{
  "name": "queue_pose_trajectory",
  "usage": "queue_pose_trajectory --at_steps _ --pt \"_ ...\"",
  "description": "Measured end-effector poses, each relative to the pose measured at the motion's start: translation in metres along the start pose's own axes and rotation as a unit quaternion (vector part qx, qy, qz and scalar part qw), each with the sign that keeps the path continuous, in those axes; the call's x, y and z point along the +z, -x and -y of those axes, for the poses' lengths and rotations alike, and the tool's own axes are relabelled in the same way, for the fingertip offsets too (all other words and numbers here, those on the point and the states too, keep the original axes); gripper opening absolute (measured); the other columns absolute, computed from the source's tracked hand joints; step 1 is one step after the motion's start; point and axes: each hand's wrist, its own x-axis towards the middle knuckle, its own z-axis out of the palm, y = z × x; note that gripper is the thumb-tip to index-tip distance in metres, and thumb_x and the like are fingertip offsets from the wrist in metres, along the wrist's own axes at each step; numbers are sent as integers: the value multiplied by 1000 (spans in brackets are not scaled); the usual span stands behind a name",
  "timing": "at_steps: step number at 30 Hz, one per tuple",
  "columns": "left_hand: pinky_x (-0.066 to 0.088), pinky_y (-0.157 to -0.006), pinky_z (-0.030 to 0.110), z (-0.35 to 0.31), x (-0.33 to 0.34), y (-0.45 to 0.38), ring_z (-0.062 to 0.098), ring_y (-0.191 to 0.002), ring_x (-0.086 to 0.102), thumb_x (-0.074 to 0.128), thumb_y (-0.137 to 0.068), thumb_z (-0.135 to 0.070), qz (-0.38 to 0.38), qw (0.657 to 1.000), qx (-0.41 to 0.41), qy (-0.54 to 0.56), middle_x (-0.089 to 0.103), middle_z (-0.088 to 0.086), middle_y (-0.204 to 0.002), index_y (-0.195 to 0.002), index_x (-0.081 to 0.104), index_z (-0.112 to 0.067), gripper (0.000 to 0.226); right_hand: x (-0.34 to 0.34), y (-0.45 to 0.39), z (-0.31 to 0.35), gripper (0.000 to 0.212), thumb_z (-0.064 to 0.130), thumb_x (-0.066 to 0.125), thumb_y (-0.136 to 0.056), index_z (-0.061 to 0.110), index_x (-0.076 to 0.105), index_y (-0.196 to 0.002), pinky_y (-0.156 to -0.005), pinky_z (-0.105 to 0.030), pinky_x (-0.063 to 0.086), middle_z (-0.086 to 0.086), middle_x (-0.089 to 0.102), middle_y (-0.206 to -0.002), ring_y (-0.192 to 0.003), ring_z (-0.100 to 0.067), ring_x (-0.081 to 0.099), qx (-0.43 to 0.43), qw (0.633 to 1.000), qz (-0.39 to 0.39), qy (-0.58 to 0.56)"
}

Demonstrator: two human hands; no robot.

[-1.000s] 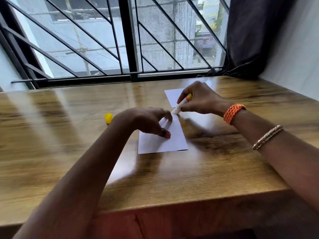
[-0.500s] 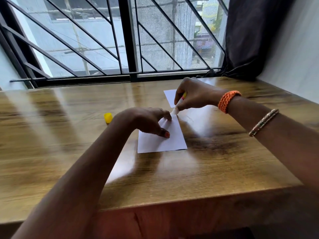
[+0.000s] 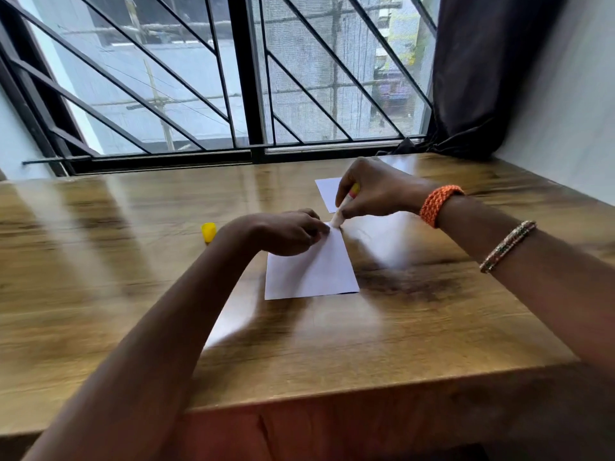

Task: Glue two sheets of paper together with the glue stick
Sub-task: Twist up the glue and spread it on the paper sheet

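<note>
A white sheet of paper [image 3: 316, 271] lies flat on the wooden table [image 3: 133, 277]. My left hand [image 3: 286, 232] presses its fingertips on the sheet's far left part. My right hand [image 3: 376, 189] grips the glue stick [image 3: 344, 207], which is tilted, with its white tip touching the sheet's far edge next to my left fingers. A second white sheet [image 3: 327, 193] lies farther back, mostly hidden behind my right hand. The yellow glue cap [image 3: 208, 231] stands on the table to the left of my left wrist.
A barred window [image 3: 233, 78] runs along the table's far edge. A dark curtain [image 3: 492, 71] hangs at the back right, beside a white wall [image 3: 572, 94]. The table's front edge [image 3: 366, 390] is close to me.
My right hand with the glue stick has shifted slightly left and turned, keeping the tip at the sheet's far edge. My left hand stays pressed on the paper. The view is blurrier now.
</note>
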Motion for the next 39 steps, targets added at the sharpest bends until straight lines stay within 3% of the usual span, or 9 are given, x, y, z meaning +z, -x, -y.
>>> queue_pose_trajectory --at_steps 5,9,15,19,24,28,32,35,39 --pt "26 -100 17 2 1 -3 19 -132 35 35 -93 -1 -11 1000 -4 6 35 4 -143 -137 43 -10 46 -1 6 1 18 13 80 -68 5 76 -84 -41 -12 39 2 62 -61 -49 -4 51 -7 1000 3 5" --pt "25 -90 13 2 3 -4 19 -128 39 35 -87 5 -26 1000 1 -2 39 4 -140 -135 45 -11 51 -2 16 4 24 23 84 -65 7 75 -82 -41 -7 38 8 59 -59 -49 1 53 -21 1000 2 9" --pt "26 -92 17 1 4 -1 19 -128 39 45 -91 -9 -32 999 4 -17 39 4 -140 -136 44 -12 45 0 36 7 24 22 84 -67 5 74 -81 -38 -8 35 -6 65 -62 -43 3 51 -46 999 -10 -9" --pt "24 -90 15 2 4 -1 18 -131 36 49 -91 -10 -18 1000 1 -17 35 4 -143 -139 41 -12 49 -3 48 13 20 20 82 -70 6 74 -82 -39 -7 36 5 60 -58 -45 9 51 -59 998 -1 -8" --pt "24 -92 16 3 3 0 17 -133 34 51 -91 -12 -11 1000 0 -13 33 2 -144 -140 39 -14 51 -5 58 16 26 29 85 -66 10 76 -80 -45 -14 41 -8 69 -65 -50 -2 51 -70 997 14 -9" --pt "26 -94 18 2 4 0 20 -131 34 48 -90 -8 -11 1000 -1 -30 31 2 -144 -140 37 -16 52 -5 69 19 25 30 84 -68 12 75 -83 -51 -11 43 -2 68 -71 -60 7 52 -73 997 15 -7" --pt "23 -109 27 0 6 2 21 -137 28 45 -92 -15 -10 998 -2 -60 27 -2 -149 -143 32 -19 52 -6 82 25 24 32 82 -70 14 74 -84 -50 -7 39 7 61 -64 -61 13 51 -75 997 19 3" --pt "22 -110 27 0 6 3 21 -137 27 44 -92 -14 -7 998 -5 -63 25 -2 -150 -143 31 -19 53 -9 89 30 23 30 82 -70 13 75 -83 -50 -8 39 8 63 -63 -59 9 54 -82 996 34 5" --pt "23 -109 28 -1 5 4 21 -137 28 46 -91 -15 -12 998 -7 -61 28 -2 -149 -142 34 -19 52 -18 93 34 23 29 82 -69 15 76 -86 -56 -18 47 0 72 -75 -65 -9 64 -63 993 95 -24"
